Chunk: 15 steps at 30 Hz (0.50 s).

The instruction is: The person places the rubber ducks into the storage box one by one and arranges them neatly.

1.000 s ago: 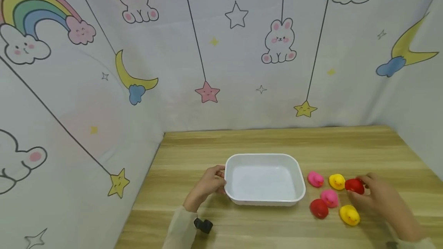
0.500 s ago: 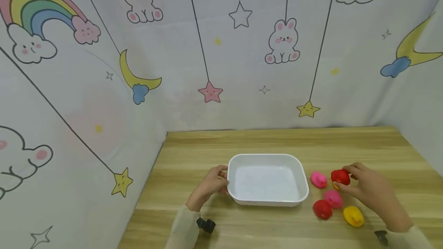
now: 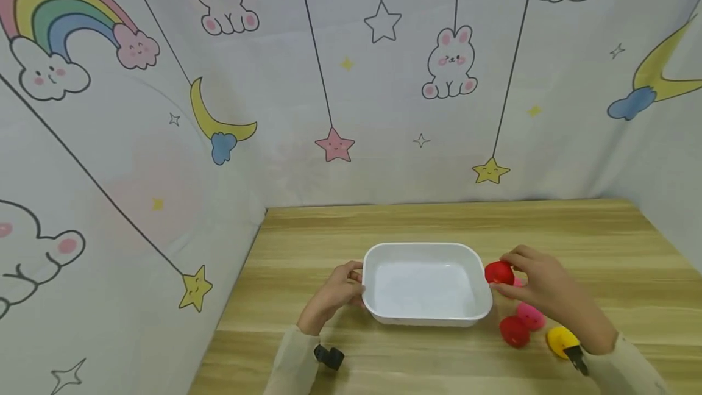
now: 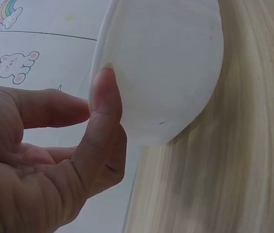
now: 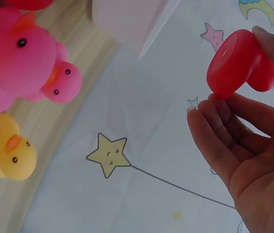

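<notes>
A white plastic basin [image 3: 428, 323] stands on the table, its inside bare. My left hand [image 3: 331, 297] holds its left end; in the left wrist view the thumb and fingers [image 4: 105, 104] pinch at the rim. Beside the basin's right rim, my right hand [image 3: 548, 288] holds a red rubber duck [image 3: 499, 272] between thumb and fingertips. In the right wrist view this duck [image 5: 231, 63] is lifted, flat base turned to the camera, the other fingers extended below it. A pink duck [image 3: 517, 283] is mostly hidden behind the right hand.
Right of the basin on the wood-grain table [image 3: 428, 364] lie another red duck [image 3: 514, 331], a second pink duck [image 3: 530, 316] and a yellow duck [image 3: 560, 341], partly covered by the right wrist's strap. A printed cloth [image 3: 384, 181] with stars and rabbits hangs behind the table.
My right hand has carried the red duck leftward from among the other ducks to the basin's right rim. My left hand stays at the basin's left end. The head view has shifted slightly.
</notes>
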{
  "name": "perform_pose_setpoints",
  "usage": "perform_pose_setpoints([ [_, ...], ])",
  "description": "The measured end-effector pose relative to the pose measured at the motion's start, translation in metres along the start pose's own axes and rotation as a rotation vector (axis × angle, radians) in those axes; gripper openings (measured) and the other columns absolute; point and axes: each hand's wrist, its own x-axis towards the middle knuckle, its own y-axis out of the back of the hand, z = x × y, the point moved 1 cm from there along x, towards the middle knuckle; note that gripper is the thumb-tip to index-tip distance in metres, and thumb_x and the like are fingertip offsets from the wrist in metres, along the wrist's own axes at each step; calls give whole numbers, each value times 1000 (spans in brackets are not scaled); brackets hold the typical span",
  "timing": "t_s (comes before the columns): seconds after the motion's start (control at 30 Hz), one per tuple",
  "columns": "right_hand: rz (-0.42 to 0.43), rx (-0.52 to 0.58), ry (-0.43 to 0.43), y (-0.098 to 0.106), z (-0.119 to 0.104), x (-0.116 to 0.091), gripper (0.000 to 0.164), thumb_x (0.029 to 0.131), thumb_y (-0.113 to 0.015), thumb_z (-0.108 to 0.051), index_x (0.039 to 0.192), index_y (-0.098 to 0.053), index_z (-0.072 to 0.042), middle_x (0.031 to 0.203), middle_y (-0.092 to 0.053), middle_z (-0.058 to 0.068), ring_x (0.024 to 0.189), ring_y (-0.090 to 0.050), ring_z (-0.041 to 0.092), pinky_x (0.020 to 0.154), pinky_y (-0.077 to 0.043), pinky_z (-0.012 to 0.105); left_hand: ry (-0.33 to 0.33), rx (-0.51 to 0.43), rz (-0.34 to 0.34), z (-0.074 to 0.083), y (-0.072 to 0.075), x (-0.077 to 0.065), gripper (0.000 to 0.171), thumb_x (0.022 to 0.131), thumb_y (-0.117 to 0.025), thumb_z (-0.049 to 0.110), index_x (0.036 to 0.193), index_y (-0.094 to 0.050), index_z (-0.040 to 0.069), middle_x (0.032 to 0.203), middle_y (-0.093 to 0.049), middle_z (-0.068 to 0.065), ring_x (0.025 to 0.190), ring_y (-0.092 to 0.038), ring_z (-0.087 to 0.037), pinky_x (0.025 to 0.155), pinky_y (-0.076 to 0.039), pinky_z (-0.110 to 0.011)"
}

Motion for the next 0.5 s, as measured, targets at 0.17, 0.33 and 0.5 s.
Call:
perform_pose_setpoints([
  [0.17, 3, 35, 40, -10, -16, 14, 42, 68, -94, -17, 100, -72, -2, 94, -64, 0, 79, -63, 18, 62, -63, 28, -10, -3, -2, 0, -1, -1, 60, 83, -53, -15, 140, -37, -20, 99, -49, -19, 70, -58, -21, 59, -64, -30],
  [0.33, -54, 45, 50, -18, -35, 31, 42, 73, -91, -19, 102, -69, 0, 96, -62, 2, 79, -59, 16, 63, -61, 26, -13, -9, 9, 1, -2, 0, 59, 83, -52, -16, 140, -38, -19, 97, -48, -17, 69, -57, -21, 56, -62, -26],
  [0.5, -137, 14, 93, -29, -49, 46, 46, 76, -90, -22, 108, -67, 2, 98, -61, 5, 79, -57, 15, 62, -58, 22, -11, -1, 12, 0, -2, -1, 58, 84, -53, -16, 140, -38, -20, 98, -48, -19, 70, -58, -22, 56, -62, -26],
])
